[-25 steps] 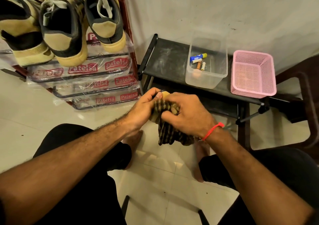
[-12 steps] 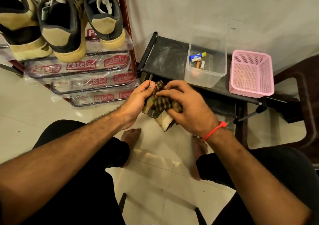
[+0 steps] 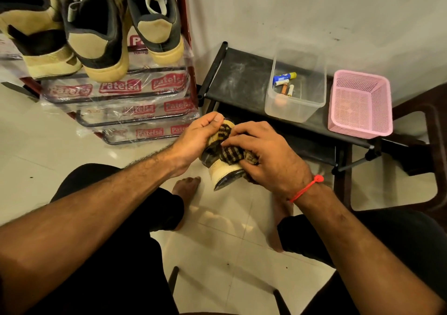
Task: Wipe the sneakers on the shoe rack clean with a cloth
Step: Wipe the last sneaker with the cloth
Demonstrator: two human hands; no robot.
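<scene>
Since the earlier frame, right hand [image 3: 268, 155] is pressing the checked cloth [image 3: 229, 151] lower on the sneaker [image 3: 226, 172]; left hand [image 3: 196, 138] fingers are apparently gripping its upper.

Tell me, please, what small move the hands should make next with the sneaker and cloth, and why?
Probably draw the right hand with the checked cloth down toward the pale sole. The left hand grips the sneaker between the knees, the cloth is bunched over its upper, and the sole edge below lies uncovered.
</scene>
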